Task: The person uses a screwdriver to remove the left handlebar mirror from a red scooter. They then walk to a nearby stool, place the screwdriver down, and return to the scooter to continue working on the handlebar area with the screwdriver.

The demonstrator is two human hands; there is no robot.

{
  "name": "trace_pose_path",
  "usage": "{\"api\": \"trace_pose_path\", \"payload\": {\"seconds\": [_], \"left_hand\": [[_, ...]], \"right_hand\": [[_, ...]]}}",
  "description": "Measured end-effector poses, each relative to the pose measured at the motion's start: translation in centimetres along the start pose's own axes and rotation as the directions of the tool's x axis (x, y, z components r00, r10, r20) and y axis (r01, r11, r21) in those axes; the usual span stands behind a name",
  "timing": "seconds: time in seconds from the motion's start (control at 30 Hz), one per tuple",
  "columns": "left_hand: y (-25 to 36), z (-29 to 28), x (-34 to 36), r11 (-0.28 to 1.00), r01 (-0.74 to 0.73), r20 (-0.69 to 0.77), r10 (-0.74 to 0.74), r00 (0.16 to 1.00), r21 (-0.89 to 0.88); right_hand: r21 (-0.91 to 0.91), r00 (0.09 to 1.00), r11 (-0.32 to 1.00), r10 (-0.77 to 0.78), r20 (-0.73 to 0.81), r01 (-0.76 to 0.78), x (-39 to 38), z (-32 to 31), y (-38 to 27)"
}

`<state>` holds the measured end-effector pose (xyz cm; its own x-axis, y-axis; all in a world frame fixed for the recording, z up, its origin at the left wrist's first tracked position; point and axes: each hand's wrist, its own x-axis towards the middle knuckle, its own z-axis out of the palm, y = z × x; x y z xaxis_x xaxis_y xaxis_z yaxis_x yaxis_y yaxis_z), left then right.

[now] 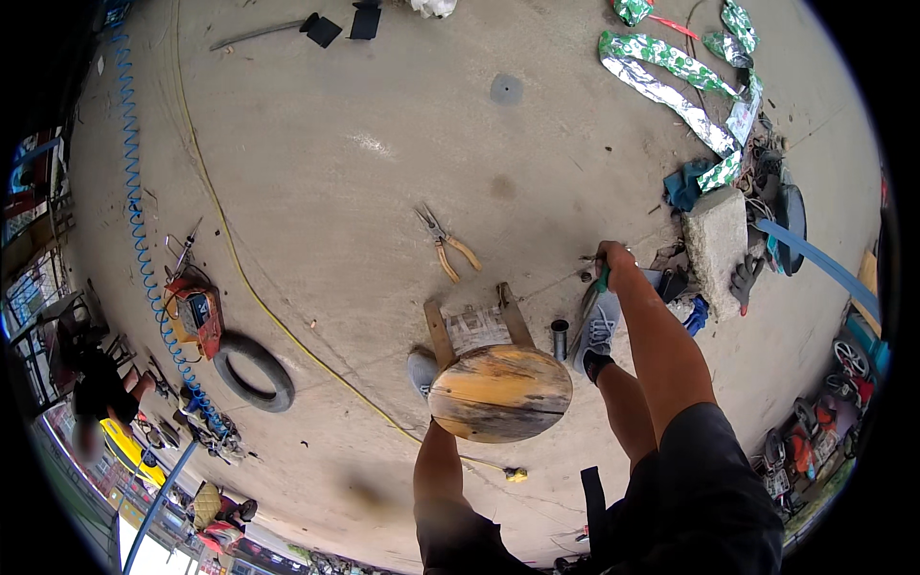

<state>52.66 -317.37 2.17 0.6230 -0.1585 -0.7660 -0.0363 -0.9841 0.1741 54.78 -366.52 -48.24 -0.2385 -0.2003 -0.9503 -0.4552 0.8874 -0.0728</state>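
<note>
My right hand [616, 256] is wrapped round a green-handled tool [603, 280], above and beside my grey right shoe [596, 333]; the tool's end is small and unclear. A wooden stool [500, 393] with a worn, round seat stands in front of me, my left shoe [421, 369] partly behind it. My left hand cannot be made out; the seat hides where the lower-left limb ends. An upright dark metal cylinder [560, 340] is right of the stool. Long-nose pliers with tan handles [447, 244] lie open on the concrete floor beyond it.
A tyre [252, 372], red machine [196, 311], blue coiled hose [141, 244] and yellow hose [286, 310] lie left. A person [101, 388] is at the far left. A concrete block [714, 251], green-silver wrapping [661, 81] and several bike parts [815, 431] are right.
</note>
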Motion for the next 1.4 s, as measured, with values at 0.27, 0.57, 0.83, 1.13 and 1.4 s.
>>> {"api": "trace_pose_path", "payload": {"seconds": [0.27, 0.57, 0.83, 1.13, 1.4], "left_hand": [[-3.7, -2.6, -4.6, 0.994, -0.074, -0.122, 0.064, 0.990, -0.080], [-6.5, -10.3, -4.1, 0.957, -0.160, -0.257, 0.096, 0.962, -0.241], [-12.4, -16.2, -4.1, 0.596, -0.293, -0.331, 0.048, 0.942, -0.748], [-32.5, -10.2, -6.3, 0.369, -0.107, -0.278, -0.449, 0.849, -0.923], [-42.1, 14.4, -24.4, -0.189, 0.234, 0.301, -0.627, 0.719, -0.954]], "right_hand": [[0.185, 0.978, 0.981, -0.097, 0.182, 0.063, -16.4, -2.2, -4.3], [-0.348, 0.881, 0.809, -0.434, 0.189, 0.474, -39.3, -11.3, -1.2], [-0.835, 0.924, 0.454, -0.348, 0.157, 0.312, -47.9, -20.5, 15.5], [-0.654, 0.672, -0.216, 0.015, 0.740, 0.725, -46.7, -16.1, 21.0], [-0.727, 0.743, 0.158, -0.196, 0.640, 0.669, -67.2, -5.6, 26.1]]}}
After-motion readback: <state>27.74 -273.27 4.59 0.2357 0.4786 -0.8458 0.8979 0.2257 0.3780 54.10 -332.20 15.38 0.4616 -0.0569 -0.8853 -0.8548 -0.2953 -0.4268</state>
